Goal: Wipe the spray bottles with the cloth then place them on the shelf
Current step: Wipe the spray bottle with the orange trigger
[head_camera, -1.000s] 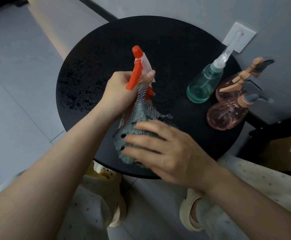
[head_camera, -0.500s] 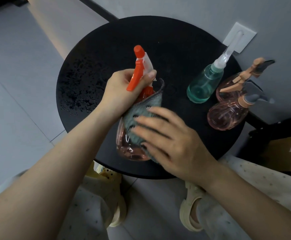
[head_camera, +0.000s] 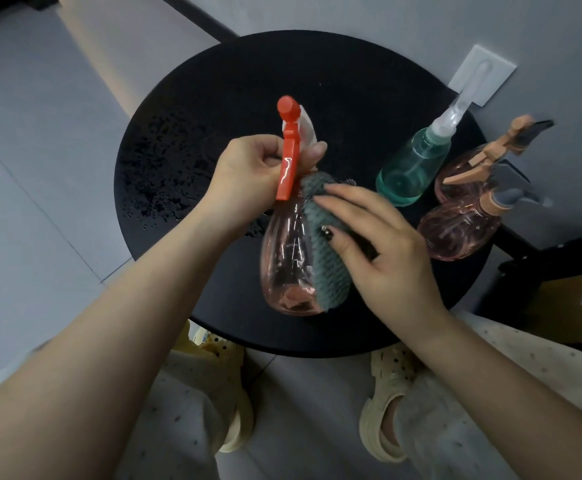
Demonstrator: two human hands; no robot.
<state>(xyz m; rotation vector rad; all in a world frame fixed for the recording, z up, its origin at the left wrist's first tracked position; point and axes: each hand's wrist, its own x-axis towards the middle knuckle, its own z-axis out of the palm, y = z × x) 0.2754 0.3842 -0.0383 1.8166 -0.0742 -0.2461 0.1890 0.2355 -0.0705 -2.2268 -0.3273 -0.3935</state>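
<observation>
Over the round bench (head_camera: 185, 109), my left grip (head_camera: 251, 174) clamps the pink bottle's (head_camera: 289, 251) orange head while my right grip (head_camera: 379, 244) presses the cloth (head_camera: 327, 258) on its body. Three bottles (head_camera: 414, 168) wait unwiped; no shelf visible.

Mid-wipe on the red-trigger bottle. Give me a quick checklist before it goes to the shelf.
1. Left hand grips the red-trigger bottle at the neck: ok.
2. Right hand presses the cloth to the bottle: ok.
3. Bottle wiped all round: cannot tell; far side hidden.
4. Shelf in view: not ok.
5. Green bottle and two pink bottles upright on the table: ok.
6. Droplets on the table: not ok.
</observation>
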